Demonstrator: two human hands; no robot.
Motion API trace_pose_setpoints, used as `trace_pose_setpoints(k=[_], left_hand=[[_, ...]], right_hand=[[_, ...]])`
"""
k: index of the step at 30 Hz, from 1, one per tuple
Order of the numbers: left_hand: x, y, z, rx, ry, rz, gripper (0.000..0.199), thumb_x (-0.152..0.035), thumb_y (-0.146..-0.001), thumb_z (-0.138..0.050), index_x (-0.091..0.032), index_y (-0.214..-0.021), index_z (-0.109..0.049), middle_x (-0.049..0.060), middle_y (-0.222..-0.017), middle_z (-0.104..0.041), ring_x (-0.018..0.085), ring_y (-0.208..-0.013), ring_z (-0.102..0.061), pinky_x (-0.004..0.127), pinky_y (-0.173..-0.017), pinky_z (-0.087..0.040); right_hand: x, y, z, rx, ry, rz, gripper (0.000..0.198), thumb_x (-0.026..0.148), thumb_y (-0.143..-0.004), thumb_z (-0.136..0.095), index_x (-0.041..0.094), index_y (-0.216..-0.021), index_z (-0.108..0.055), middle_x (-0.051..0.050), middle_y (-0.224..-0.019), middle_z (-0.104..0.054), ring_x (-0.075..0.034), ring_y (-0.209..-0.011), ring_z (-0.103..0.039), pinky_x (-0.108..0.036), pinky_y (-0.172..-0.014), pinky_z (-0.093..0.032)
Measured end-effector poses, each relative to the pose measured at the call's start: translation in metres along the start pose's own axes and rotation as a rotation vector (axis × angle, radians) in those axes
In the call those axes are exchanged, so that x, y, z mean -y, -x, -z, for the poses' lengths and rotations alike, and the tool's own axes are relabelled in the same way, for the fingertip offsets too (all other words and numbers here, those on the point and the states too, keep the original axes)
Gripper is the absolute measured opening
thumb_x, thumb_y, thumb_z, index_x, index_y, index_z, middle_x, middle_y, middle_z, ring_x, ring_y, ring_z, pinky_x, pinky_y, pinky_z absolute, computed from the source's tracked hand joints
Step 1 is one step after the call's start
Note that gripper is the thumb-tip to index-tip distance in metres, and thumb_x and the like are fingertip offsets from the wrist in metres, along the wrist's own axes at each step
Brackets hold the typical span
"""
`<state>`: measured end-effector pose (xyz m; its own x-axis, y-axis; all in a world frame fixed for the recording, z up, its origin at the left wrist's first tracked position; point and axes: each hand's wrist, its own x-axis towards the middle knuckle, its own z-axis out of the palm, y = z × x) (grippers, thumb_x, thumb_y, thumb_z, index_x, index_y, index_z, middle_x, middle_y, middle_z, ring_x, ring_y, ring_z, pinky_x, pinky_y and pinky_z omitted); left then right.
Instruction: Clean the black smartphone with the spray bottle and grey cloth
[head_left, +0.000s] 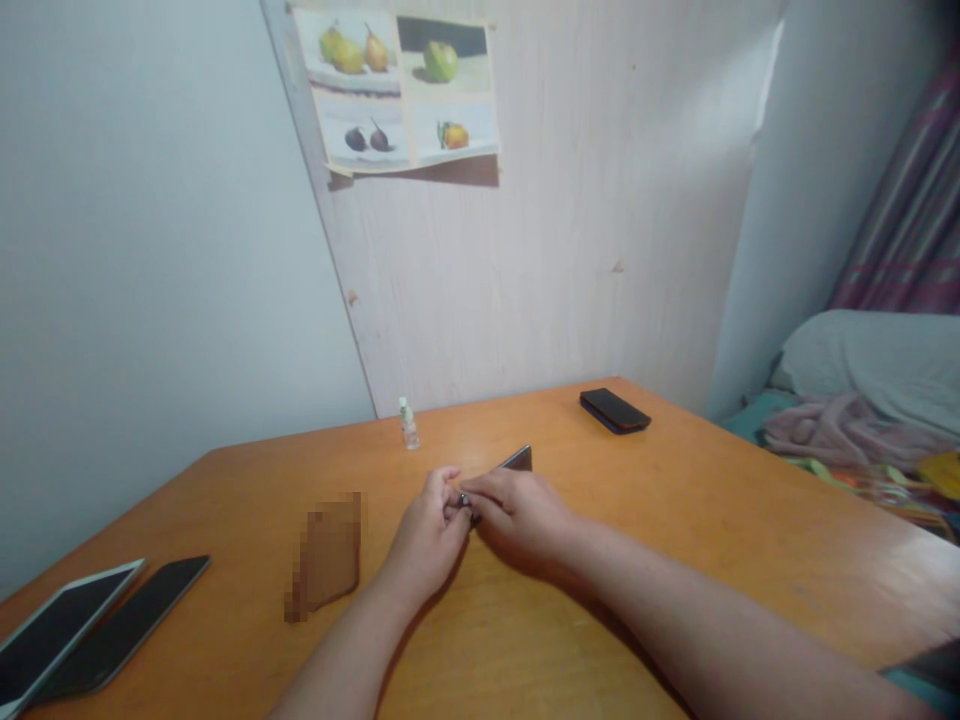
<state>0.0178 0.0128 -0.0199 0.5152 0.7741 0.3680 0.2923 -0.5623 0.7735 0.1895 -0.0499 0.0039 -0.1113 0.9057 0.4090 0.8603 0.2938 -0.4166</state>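
Note:
Over the middle of the wooden table (525, 640), my two hands meet around a thin, dark phone (519, 460). Only its far corner with a pale edge shows beyond the right knuckles; the rest is hidden by the fingers. My left hand (431, 530) is closed at the phone's near end, thumb and fingers bent together. Fingers of my right hand (521, 510) are pressed together on it from the other side. A small shiny dark bit (464, 499) shows between the fingertips; what it is I cannot make out. Left of my hands lies a see-through brownish phone case (330, 565), partly pixelated.
At the front left, a white-framed tablet (67, 630) overlaps a dark tablet (127, 630). A small clear bottle (409, 425) stands upright toward the back edge. A dark flip wallet case (615, 410) lies at the back right. Beyond the right edge is bedding (847, 425).

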Motion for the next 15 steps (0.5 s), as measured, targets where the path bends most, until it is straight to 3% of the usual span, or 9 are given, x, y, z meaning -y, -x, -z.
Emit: trace_pose_setpoints(k=[5,7,13,15], left_hand=[[0.001,-0.001,0.001,-0.017,-0.049,0.000,0.040,-0.024,-0.084,-0.055,-0.019,-0.123,-0.045,-0.003,-0.079,-0.058,0.014,-0.068,-0.058,0.028,-0.068,-0.044],[-0.001,-0.001,0.001,-0.012,-0.042,0.003,0.038,-0.023,-0.084,-0.054,-0.020,-0.122,-0.046,-0.003,-0.078,-0.058,0.015,-0.068,-0.059,0.028,-0.067,-0.043],[-0.005,0.001,0.002,0.012,-0.048,-0.011,0.031,-0.024,-0.085,-0.054,-0.020,-0.114,-0.049,-0.004,-0.073,-0.057,0.014,-0.065,-0.057,0.026,-0.063,-0.040],[-0.004,0.001,0.002,0.013,-0.055,-0.015,0.029,-0.024,-0.084,-0.054,-0.020,-0.113,-0.049,-0.004,-0.073,-0.058,0.014,-0.065,-0.057,0.026,-0.063,-0.040]], right_hand=[[-0.027,-0.011,0.015,-0.104,0.090,-0.322,0.031,0.035,-0.097,-0.045,0.027,-0.110,-0.071,-0.005,-0.107,-0.075,-0.021,-0.097,-0.067,-0.028,-0.079,-0.045],[-0.031,-0.013,0.018,-0.127,0.111,-0.375,0.032,0.035,-0.097,-0.045,0.027,-0.111,-0.071,-0.006,-0.108,-0.075,-0.022,-0.099,-0.067,-0.029,-0.081,-0.046],[-0.007,-0.005,0.004,-0.020,0.010,-0.059,0.031,0.033,-0.098,-0.043,0.027,-0.108,-0.072,-0.003,-0.106,-0.075,-0.018,-0.095,-0.067,-0.025,-0.077,-0.045],[-0.008,-0.006,0.006,-0.021,0.022,-0.091,0.032,0.034,-0.098,-0.042,0.027,-0.105,-0.072,-0.003,-0.102,-0.075,-0.018,-0.093,-0.068,-0.025,-0.075,-0.045]])
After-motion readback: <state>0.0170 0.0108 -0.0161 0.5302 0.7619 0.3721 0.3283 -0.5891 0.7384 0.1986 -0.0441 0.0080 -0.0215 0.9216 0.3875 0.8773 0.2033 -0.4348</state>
